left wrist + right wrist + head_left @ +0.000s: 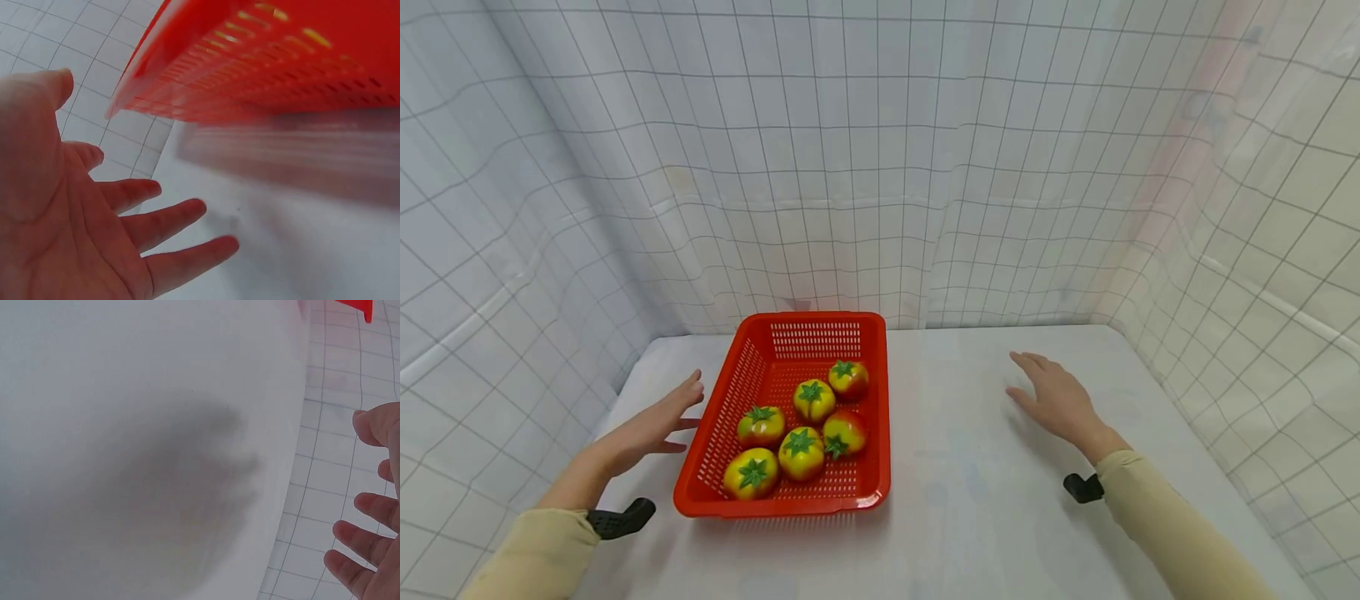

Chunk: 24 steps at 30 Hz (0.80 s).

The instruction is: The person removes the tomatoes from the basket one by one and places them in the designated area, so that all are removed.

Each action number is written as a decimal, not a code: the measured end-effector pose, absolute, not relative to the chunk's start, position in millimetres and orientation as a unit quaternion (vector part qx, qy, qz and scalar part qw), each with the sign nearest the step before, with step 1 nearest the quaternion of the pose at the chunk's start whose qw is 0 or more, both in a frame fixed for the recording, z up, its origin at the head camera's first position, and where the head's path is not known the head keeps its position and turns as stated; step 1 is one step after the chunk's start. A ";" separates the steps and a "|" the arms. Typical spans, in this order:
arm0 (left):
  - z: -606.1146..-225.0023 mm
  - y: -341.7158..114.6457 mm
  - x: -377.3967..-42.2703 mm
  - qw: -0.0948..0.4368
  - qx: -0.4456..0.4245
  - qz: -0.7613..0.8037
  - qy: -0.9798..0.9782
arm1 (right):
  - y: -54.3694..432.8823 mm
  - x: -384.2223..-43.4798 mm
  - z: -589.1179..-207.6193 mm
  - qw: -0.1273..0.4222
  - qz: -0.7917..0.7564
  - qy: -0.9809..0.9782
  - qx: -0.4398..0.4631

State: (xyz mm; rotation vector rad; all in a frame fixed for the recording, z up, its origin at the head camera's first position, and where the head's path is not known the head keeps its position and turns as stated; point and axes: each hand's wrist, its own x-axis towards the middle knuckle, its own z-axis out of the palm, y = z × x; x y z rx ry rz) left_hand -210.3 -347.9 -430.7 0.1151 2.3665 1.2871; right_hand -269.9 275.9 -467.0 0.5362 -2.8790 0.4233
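A red plastic basket [882,400] with slotted walls stands left of the middle of the white table in the head view. Inside lie several yellow-red tomato-like fruits [802,454] with green star-shaped leaf tops. My left hand [651,429] is beside the basket's left wall, fingers spread and holding nothing. The left wrist view shows its palm facing the basket's slotted side [262,69], with a gap between fingertips and wall. To the right, my right hand [1060,404] hovers over the table with loosely extended fingers and nothing in it. Its shadow falls on the tabletop in the right wrist view.
The white table [970,500] runs back to a hanging white sheet [850,167] with a dark grid. Similar sheets enclose the left and right sides. Black wrist straps [621,518] show below both hands, at the ends of beige sleeves [1172,525].
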 end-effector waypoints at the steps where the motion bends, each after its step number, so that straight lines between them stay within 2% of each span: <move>1: -430.2 -346.2 -210.1 0.223 0.044 0.474 0.851 | 273.6 -269.9 -466.7 0.091 0.145 -0.968 0.183; 9: -426.0 -335.5 -208.7 0.239 0.042 0.542 0.804 | 244.5 -269.5 -458.0 0.072 0.174 -0.960 0.207; 24: -427.8 -338.0 -210.1 0.267 0.043 0.599 0.753 | 181.2 -273.1 -426.2 0.032 0.212 -0.926 0.310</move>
